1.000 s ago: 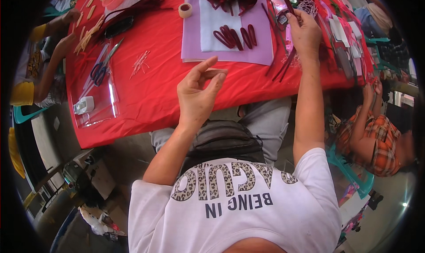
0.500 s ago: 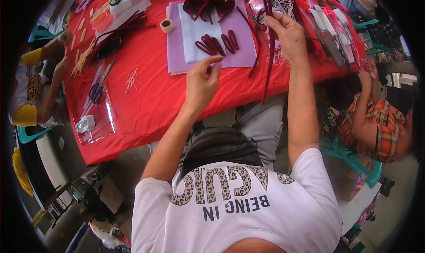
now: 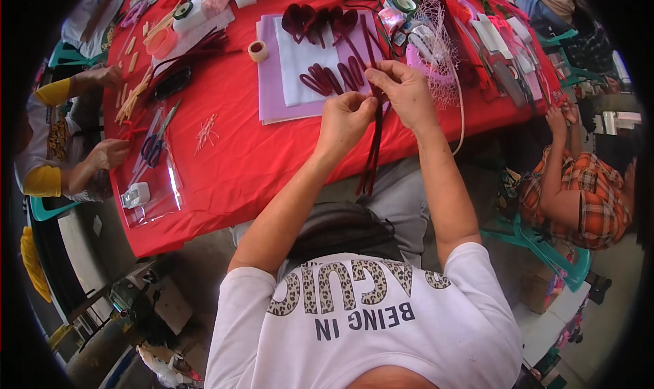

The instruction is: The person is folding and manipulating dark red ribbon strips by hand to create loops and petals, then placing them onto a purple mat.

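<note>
My left hand [image 3: 346,122] and my right hand [image 3: 402,92] are closed on long dark maroon fuzzy strips [image 3: 373,157], which run up between my fingers and dangle past the table's front edge. Just beyond them, folded maroon loops [image 3: 320,80] and several maroon petal shapes [image 3: 300,22] lie on a pale blue sheet [image 3: 300,55] over purple sheets [image 3: 268,104]. A tan tape roll [image 3: 257,51] sits left of the sheets.
The red tablecloth [image 3: 231,157] carries scissors [image 3: 153,144], wooden sticks [image 3: 136,89], a black phone [image 3: 172,80], white netting [image 3: 439,62] and tools [image 3: 504,75] at right. A person in yellow sleeves [image 3: 54,144] sits left; one in plaid [image 3: 586,205] sits right.
My right hand has come down and left, bringing the maroon strips toward the middle. My left hand has moved right to grip them beside it. The left-side person's hands have moved apart.
</note>
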Tool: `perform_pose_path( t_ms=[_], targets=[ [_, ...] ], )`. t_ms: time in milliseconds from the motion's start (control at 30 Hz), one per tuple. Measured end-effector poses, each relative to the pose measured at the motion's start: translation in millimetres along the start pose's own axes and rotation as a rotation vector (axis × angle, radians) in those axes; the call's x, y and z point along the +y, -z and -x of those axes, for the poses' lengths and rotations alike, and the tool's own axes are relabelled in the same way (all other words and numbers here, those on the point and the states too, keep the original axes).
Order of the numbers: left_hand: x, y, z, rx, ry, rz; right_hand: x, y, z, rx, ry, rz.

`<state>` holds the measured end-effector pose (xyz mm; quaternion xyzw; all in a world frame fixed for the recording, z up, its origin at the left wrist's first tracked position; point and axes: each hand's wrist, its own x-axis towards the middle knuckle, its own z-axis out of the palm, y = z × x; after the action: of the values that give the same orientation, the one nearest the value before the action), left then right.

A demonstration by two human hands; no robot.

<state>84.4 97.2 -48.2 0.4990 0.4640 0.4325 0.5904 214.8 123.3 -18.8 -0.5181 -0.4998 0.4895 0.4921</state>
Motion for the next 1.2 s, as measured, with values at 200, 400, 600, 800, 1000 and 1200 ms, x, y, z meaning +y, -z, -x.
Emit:
perform_pose_path(
  t_ms=[200,400,600,800,1000,1200],
  targets=[
    [-14.0,2.4,6.5,0.111,-0.098,-0.298,10.5,-5.2,13.2,0.002,0.025,0.101],
    [-17.5,15.6,12.5,0.1,0.161,0.102,12.6,12.8,15.1,0.051,-0.107,-0.056],
    [-37.1,1.3,9.7,0.165,-0.103,-0.301,39.8,6.3,8.8,0.031,-0.042,0.06],
    [-31.5,-9.2,21.4,0.087,-0.172,-0.895,35.0,26.2,-5.0,0.225,0.162,0.56],
    [-47.4,-11.7,12.8,0.086,-0.204,-1.032,13.0,44.8,-50.5,0.314,0.387,0.938],
    [-32.2,-15.8,19.1,0.083,-0.166,-0.877,42.2,78.8,-78.5,0.26,0.454,1.155]
  ],
)
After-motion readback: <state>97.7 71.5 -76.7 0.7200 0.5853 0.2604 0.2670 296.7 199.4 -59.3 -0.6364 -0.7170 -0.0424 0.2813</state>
